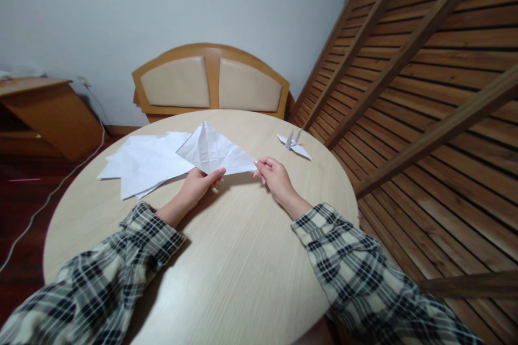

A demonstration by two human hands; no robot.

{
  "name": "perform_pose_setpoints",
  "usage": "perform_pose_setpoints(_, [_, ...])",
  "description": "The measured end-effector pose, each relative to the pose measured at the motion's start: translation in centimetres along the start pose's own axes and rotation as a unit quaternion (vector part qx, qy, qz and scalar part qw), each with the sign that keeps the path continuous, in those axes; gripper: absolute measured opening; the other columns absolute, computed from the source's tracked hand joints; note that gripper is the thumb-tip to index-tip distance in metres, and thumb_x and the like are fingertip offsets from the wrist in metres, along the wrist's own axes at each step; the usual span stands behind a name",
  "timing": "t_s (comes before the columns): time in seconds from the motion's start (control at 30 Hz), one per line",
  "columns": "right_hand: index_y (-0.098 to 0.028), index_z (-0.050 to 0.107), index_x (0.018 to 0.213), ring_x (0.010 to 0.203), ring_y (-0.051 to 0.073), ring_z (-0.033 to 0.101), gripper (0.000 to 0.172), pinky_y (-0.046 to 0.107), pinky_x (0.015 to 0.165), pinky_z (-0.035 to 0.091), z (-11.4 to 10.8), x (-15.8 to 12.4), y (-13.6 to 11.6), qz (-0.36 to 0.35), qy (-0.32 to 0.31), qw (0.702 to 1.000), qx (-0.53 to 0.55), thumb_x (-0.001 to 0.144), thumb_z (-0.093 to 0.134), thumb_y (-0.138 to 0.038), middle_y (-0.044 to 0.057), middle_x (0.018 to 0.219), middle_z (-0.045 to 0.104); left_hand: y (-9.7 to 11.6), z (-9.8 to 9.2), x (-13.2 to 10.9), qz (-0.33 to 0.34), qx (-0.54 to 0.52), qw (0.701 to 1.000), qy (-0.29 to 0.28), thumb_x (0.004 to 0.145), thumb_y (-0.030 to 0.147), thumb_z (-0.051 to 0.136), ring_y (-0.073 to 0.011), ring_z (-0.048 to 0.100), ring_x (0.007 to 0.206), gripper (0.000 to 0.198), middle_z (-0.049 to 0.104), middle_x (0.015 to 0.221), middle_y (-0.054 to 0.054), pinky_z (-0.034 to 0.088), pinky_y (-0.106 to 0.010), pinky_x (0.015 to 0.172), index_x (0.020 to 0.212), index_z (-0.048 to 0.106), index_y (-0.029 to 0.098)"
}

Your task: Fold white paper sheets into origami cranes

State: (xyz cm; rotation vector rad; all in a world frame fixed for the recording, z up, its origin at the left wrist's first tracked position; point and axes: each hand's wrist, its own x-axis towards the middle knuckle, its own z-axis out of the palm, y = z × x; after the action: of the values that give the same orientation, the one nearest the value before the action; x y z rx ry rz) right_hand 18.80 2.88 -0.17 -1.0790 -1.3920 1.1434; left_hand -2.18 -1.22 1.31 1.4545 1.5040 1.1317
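Observation:
Both hands hold a creased white sheet of paper (220,150) just above the table, its peak pointing away from me. My left hand (198,186) grips the near edge, thumb on top and fingers underneath. At the right corner, my right hand (275,177) pinches the paper between thumb and fingertips. Fold lines cross the sheet, densest around its left half. A stack of loose white papers (149,161) lies to the left, partly behind the held sheet. On the right stands a folded white paper crane (294,145), touched by neither hand.
The round pale wooden table (238,259) fills the middle. Behind it rises a padded wooden headboard (212,78). A slatted wooden frame (424,81) leans along the right side. A wooden desk (44,113) and a white cable (60,186) are at the left.

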Motion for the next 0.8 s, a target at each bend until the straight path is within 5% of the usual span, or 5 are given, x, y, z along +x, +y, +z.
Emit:
perform_pose_setpoints(0.5, [-0.019,0.056,0.081,0.041,0.006,0.043,0.022,0.019,0.037,0.024,-0.04,0.46,0.35,0.013,0.031,0.999,0.019,0.09,0.053,-0.039,0.0,0.063,0.065,-0.02,0.06,0.22,0.0,-0.001,1.0,-0.007,0.079,0.042,0.064,-0.0117,0.042,0.045,0.035,0.056,0.049,-0.004,0.028,-0.025,0.043,0.059,0.067,0.013])
perform_pose_setpoints(0.8, [-0.02,0.055,0.099,0.041,0.007,0.045,0.018,0.019,0.04,0.027,-0.15,0.52,0.5,0.007,0.045,0.997,0.057,0.096,0.044,-0.035,-0.003,0.059,0.061,0.23,0.2,0.05,0.007,-0.059,0.998,-0.01,0.08,0.033,0.064,-0.0118,0.045,0.046,0.028,0.058,0.052,-0.004,0.033,-0.025,0.044,0.059,0.066,0.014])
